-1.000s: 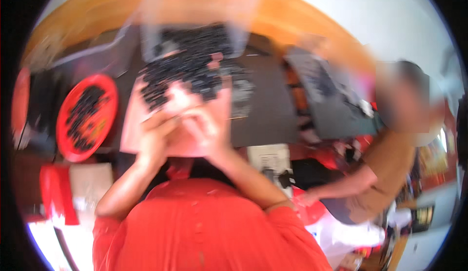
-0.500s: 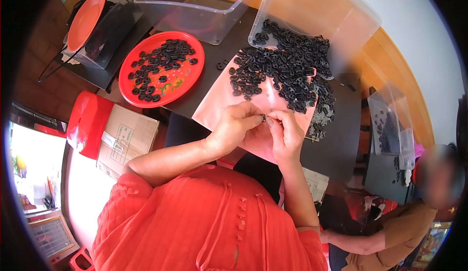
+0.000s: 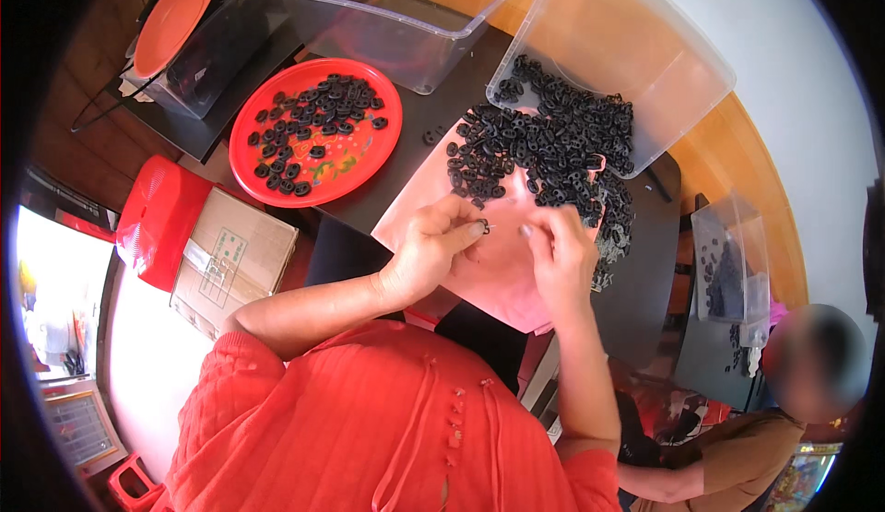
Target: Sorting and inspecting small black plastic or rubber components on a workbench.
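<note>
Two bare hands meet over a pink sheet on a dark table, seen from the head camera. Fingers of the left hand are pinched shut on a small black plastic piece, held just above the sheet at its middle. Beside it, the right hand has its fingers curled toward the same piece; whether they grip anything cannot be told.

Just beyond the fingertips, a heap of black pieces covers the sheet's far half and spills out of a tipped clear tub behind it, closing off the way forward. To the left of the heap, a red round tray carries a thinner scatter of the same pieces. Farther back stands a second clear tub, with an orange plate on a dark box to its left.

Open room lies on the bare near part of the sheet under the hands, which overhangs the table's near edge. Left of the table, lower down, are a cardboard box and a red stool. Along the right edge, a small clear container holds more black pieces, and another person in brown sits well apart from the hands.
</note>
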Available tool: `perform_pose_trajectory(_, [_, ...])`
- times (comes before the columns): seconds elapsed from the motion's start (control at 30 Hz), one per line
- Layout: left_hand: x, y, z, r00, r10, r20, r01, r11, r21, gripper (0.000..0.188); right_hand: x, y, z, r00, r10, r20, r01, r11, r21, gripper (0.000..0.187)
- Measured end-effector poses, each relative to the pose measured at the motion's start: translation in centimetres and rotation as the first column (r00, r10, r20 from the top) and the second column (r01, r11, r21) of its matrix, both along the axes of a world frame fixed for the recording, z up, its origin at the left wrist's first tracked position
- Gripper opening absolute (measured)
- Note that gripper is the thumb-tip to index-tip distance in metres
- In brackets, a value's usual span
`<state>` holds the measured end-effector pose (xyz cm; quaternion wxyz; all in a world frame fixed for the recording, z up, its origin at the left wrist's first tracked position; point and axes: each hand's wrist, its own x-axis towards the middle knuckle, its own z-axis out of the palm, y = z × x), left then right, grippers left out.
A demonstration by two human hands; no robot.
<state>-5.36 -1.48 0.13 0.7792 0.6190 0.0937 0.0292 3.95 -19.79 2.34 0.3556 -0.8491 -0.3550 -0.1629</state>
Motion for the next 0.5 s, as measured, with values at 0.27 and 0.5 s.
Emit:
perform_pose_trajectory(0.27, [0.0, 0.4, -0.7, 0.999, 0.000, 0.049, 0.010, 0.978, -0.208, 0.008, 4.8, 4.0, -0.5, 0.977, 0.122, 0.175, -0.062, 0.947, -0.317, 0.008])
perform_pose_trajectory(0.5, [-0.1, 0.8, -1.0, 0.999, -0.022, 0.050, 0.034, 0.970, -0.239, 0.010, 5.2, 4.3, 0.3, 0.985, 0.109, 0.138, -0.041, 0.905, -0.423, 0.012])
